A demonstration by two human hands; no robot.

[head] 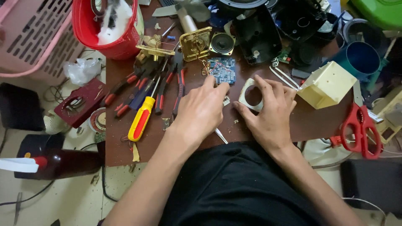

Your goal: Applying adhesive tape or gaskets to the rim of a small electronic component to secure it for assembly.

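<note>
The right hand (268, 113) is gripping a white square plastic ring (250, 97) while the left hand (203, 109), fingers loosely curled, is touching a blue circuit board (222, 70) just beyond it.

Carried on a small brown tabletop (293, 125): a yellow-handled screwdriver (141, 119), red-handled pliers (121, 88), a blue circuit board (222, 69), a small round speaker (222, 43), a white ring-shaped plastic piece (247, 97), a cream plastic housing (326, 84), scattered debris.

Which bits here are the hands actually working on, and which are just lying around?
In hand:
left hand at blue circuit board
right hand on white ring frame

Lying about:
yellow-handled screwdriver
red scissors
small speaker
cream plastic box
red bucket
</note>
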